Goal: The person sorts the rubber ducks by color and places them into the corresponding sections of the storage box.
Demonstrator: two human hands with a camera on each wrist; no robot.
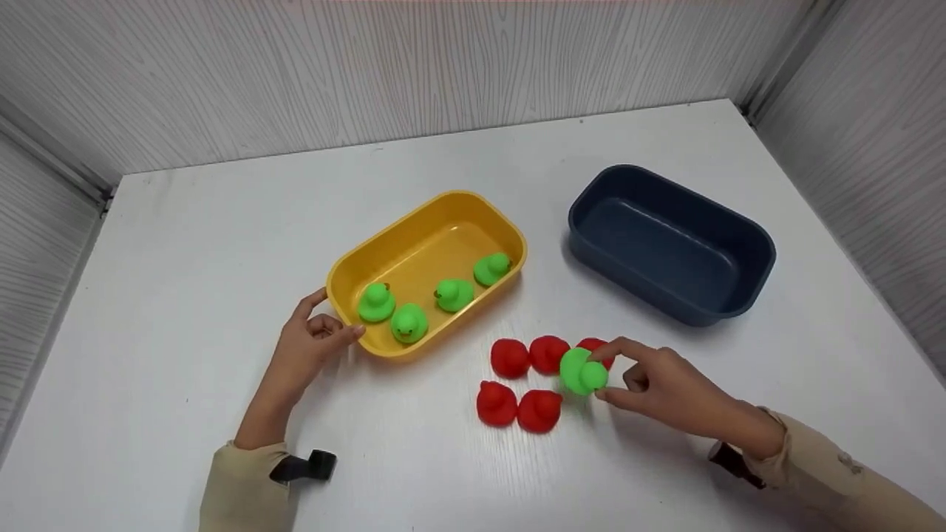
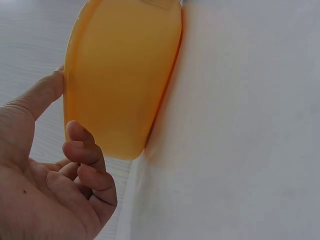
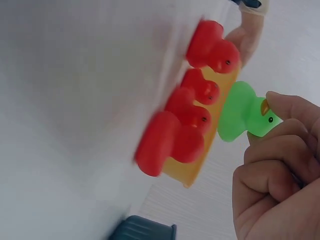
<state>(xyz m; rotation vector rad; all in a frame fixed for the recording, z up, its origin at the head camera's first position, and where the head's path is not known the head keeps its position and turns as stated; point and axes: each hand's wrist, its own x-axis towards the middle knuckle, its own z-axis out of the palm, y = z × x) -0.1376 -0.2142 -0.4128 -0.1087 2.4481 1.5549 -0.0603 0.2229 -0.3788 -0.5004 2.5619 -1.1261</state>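
My right hand (image 1: pixel 600 372) pinches a green rubber duck (image 1: pixel 580 369) between index finger and thumb, just above the table. That duck (image 3: pixel 240 112) hangs beside several red ducks (image 1: pixel 510 358) that sit in a cluster on the table; one red duck is partly hidden behind it. In the right wrist view the red ducks (image 3: pixel 200 90) line up close to the held duck. A yellow tub (image 1: pixel 429 207) holds several green ducks (image 1: pixel 453 294). My left hand (image 1: pixel 336 314) holds the tub's near left corner between thumb and curled index finger. The left wrist view shows the tub wall (image 2: pixel 120 75) against those fingers (image 2: pixel 82 145).
A dark blue tub (image 1: pixel 669 244) stands empty at the right, behind my right hand. The white table (image 1: pixel 185 258) is enclosed by grey panelled walls at the back and on both sides.
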